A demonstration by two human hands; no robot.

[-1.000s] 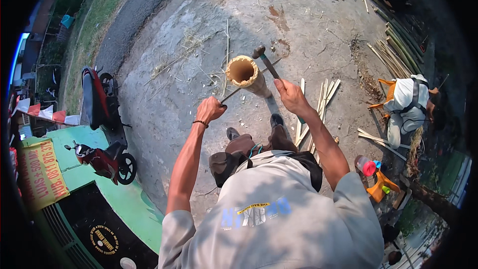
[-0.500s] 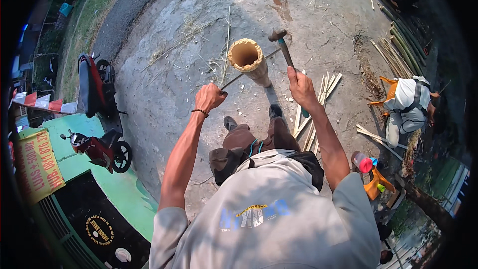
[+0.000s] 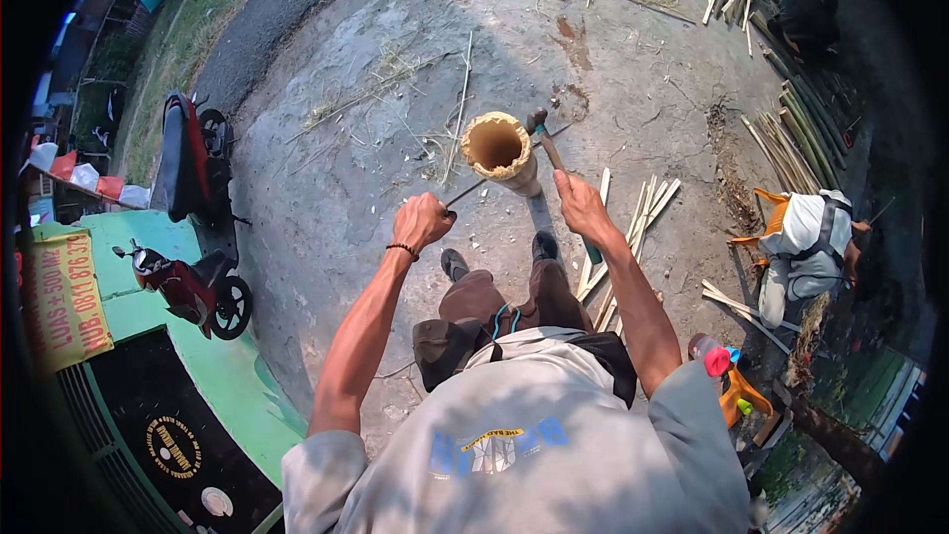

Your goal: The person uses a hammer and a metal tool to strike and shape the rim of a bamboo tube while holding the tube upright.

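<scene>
A hollow pale cylinder (image 3: 522, 181) with a rough, ragged rim stands on the ground in front of my feet, its open mouth facing up. My left hand (image 3: 423, 221) is closed on the near left end of a thin dark rod (image 3: 466, 195). The rod runs to the cylinder and shows again on its far right side; whether it passes through or behind cannot be told. In my right hand (image 3: 583, 206), the fingers wrap the handle of a hammer (image 3: 550, 149). The hammer's dark head is right of the rim, near the rod's far end.
Split bamboo strips (image 3: 647, 213) lie right of my feet. More poles (image 3: 806, 133) are piled far right, near a seated person (image 3: 806, 237) and a person in dark clothes (image 3: 806, 15). Red motorbikes (image 3: 193, 287) stand left by a green wall (image 3: 148, 272).
The hammer head has come down and in closer to the cylinder and the rod's far end. My left hand keeps its hold on the rod. The whole view has shifted slightly.
</scene>
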